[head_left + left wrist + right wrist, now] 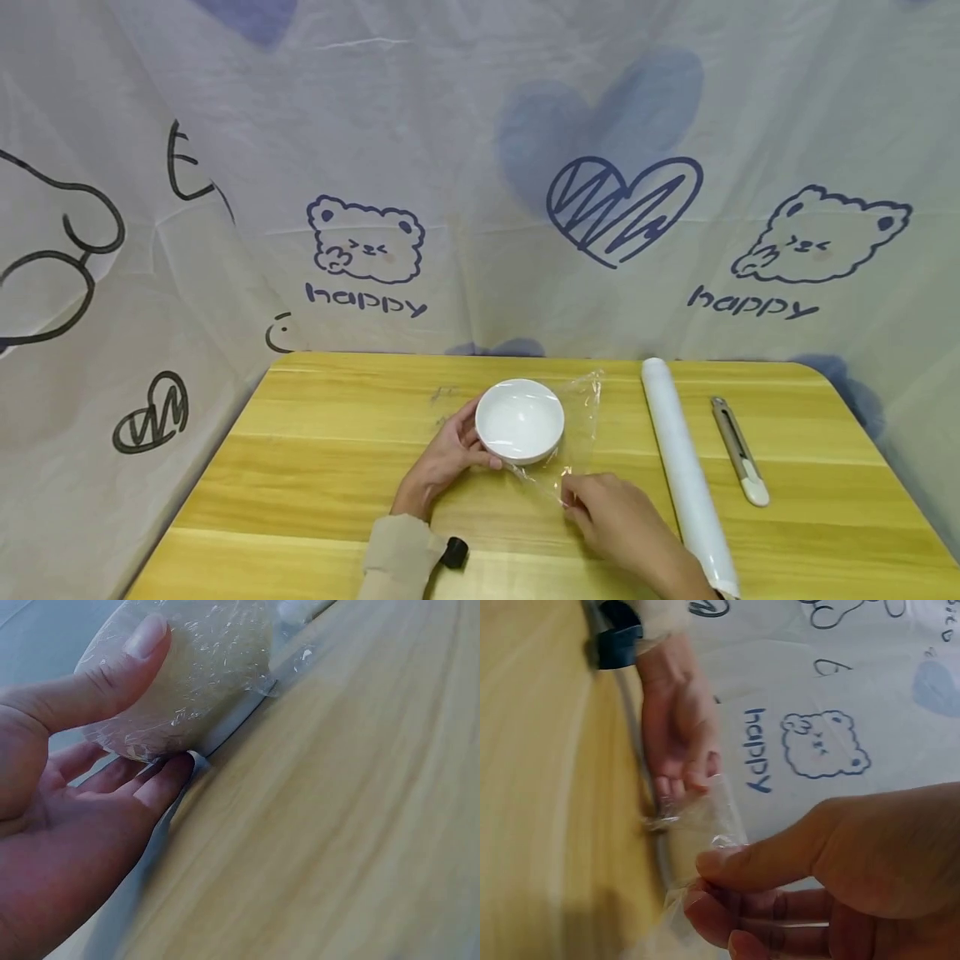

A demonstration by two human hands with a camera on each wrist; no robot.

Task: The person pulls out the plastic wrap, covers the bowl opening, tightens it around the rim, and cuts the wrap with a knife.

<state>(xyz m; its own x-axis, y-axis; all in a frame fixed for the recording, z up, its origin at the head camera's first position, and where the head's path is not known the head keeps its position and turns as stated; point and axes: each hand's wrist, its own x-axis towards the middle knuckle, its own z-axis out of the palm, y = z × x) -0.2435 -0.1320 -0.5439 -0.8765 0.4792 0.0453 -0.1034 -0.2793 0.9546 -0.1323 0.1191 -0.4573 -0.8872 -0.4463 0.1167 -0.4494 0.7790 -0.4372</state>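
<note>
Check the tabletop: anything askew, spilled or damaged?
No spill or breakage shows. Only the clear film looks uneven: in the left wrist view it's crumpled against the side of the white bowl, and a loose stretch spreads past the bowl to the right hand.

On the counter [322, 433], the bowl [520, 421] stands toward the far side, with plastic film [582, 417] against it, spreading right and near. Farther right, the film roll [684, 471] runs far to near; the utility knife [738, 452] lies right of that. Cloth [480, 108] hangs behind.
</note>
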